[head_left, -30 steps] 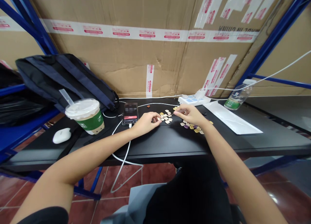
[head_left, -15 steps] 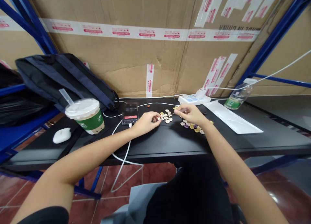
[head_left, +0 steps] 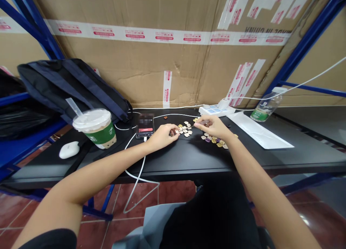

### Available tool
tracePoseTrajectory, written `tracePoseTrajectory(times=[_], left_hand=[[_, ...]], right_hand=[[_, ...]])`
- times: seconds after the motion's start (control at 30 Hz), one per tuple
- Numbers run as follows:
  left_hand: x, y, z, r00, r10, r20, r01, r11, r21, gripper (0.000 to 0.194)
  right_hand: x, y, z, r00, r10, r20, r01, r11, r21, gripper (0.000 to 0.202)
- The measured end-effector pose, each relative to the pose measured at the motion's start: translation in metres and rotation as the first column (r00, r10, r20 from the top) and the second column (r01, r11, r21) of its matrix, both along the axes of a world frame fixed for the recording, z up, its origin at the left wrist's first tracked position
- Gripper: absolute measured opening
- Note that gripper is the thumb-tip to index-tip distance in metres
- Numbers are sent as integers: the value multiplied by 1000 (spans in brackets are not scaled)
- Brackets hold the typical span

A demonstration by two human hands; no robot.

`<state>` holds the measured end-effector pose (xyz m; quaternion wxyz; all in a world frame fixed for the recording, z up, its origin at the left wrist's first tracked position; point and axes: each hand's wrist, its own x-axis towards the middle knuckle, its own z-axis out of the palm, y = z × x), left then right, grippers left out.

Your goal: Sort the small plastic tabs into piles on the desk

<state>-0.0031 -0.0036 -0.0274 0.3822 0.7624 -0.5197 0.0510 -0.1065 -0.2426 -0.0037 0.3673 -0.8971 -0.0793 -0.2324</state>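
Several small buttons, white, gold and purple, lie scattered on the black table. My left hand rests at the left side of the pile, its fingers pinched on a small button. My right hand is at the right side of the pile and pinches a thin needle-like thing that points left over the buttons. More buttons lie under my right wrist.
A phone with a white cable lies left of my left hand. A lidded drink cup with a straw, a white mouse and a dark bag are at the left. A power strip, a plastic bottle and a white sheet are at the right. Cardboard boxes stand behind.
My hands have barely moved. My right hand has edged slightly left and up over the buttons, and the thin thing in it now points towards my left hand.
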Motion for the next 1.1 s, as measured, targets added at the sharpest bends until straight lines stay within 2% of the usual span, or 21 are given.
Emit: tracePoseTrajectory(times=[1.1], left_hand=[[-1, 0, 0, 1000, -14, 17, 14, 1000, 3, 15]], right_hand=[[-1, -1, -1, 999, 27, -33, -26, 1000, 9, 46]])
